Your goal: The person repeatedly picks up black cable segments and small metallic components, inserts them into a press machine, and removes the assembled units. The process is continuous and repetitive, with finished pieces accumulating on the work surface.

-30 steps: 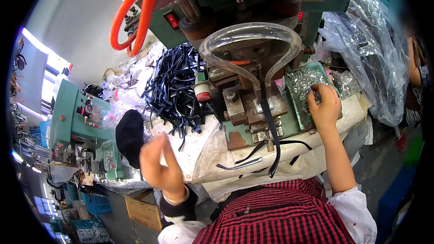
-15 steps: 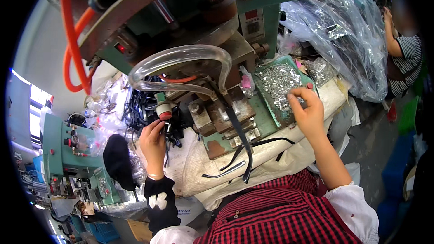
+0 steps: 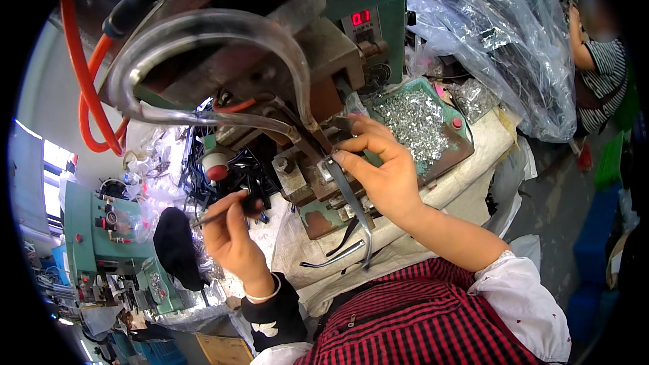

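Observation:
My right hand point(image 3: 392, 179) is at the metal fixture point(image 3: 318, 186) of a press. Its thumb and index finger are pinched at the fixture's end of a dark eyeglass temple point(image 3: 350, 196); whatever small piece they hold is hidden. The temple slants out toward me with its curved tip lowest. My left hand point(image 3: 236, 247) is left of the fixture, closed on a thin dark temple point(image 3: 215, 217), partly blurred. Another temple point(image 3: 331, 255) lies on the pale sacking before the press. Behind the left hand is a pile of dark temples point(image 3: 245, 174).
A green tray point(image 3: 466, 138) of small shiny metal pieces is right of the fixture. A clear hose point(image 3: 203, 20) loops over it, and a red button point(image 3: 216, 172) stands at its left. Plastic sheeting point(image 3: 500, 47) lies behind. Another person point(image 3: 602, 74) is at far right.
My right hand has moved left from the tray to the fixture. My left hand has drawn back from beside the red button toward me, now with a dark temple. A second red display has lit.

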`<state>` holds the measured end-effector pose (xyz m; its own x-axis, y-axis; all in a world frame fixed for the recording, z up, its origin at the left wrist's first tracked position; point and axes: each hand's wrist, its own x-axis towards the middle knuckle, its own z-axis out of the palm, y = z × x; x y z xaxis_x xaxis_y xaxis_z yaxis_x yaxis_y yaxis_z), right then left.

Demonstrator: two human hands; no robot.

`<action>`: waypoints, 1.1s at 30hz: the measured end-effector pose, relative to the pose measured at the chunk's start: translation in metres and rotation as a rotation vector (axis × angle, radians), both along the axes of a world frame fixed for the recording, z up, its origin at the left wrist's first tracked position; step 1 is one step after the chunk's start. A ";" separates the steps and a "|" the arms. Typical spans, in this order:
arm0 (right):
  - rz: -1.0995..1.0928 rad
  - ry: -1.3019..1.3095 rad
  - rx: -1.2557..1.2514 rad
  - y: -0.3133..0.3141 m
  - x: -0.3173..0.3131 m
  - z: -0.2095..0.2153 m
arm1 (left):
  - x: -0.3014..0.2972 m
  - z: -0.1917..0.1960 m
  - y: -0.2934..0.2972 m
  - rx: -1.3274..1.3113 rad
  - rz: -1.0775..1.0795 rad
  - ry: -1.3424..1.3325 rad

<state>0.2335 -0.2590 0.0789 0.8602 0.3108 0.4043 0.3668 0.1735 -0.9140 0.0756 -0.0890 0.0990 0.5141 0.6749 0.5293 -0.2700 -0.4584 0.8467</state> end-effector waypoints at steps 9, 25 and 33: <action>0.149 0.155 -0.026 -0.005 -0.026 0.033 | 0.035 0.064 -0.021 0.292 -0.026 -0.211; -0.436 -0.338 -0.691 -0.075 0.080 -0.059 | 0.044 0.015 -0.056 1.166 -0.265 -0.063; -0.435 -0.180 -0.463 -0.075 0.074 -0.055 | 0.038 0.003 -0.063 1.002 -0.249 -0.050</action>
